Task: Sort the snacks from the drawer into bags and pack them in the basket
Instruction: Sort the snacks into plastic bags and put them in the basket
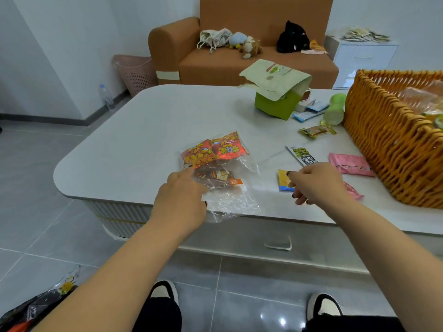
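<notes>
Bench (143, 121), white with rounded corners, carries the work. Clear plastic bag (225, 178) lies flat near the front edge, its open end overhanging that edge; inside are two red snack packets (213, 149) at the far end and a brown packet (215, 177) nearer the person. Left hand (182, 200) rests on the near left part of the bag, fingers extended and fairly straight, pressing the plastic down. Right hand (314, 180) is to the right of the bag, fingers curled, pinching a yellow snack packet (284, 180) which sits at the bench surface; whether the packet is lifted cannot be told. Loose on the bench to the right: a black-and-white packet (303, 155), a pink packet (350, 165) touching or just beside the basket, and a small yellow-green sweet wrapper (315, 131) further back. Woven orange basket (383, 140) stands at the right end of the bench with filled bags partly visible inside. Green box (275, 106) with a pale paper pouch (275, 77) lying on top stands at the far side. Drawer handle (278, 244) shows on the bench front, below the hands; drawer closed.
</notes>
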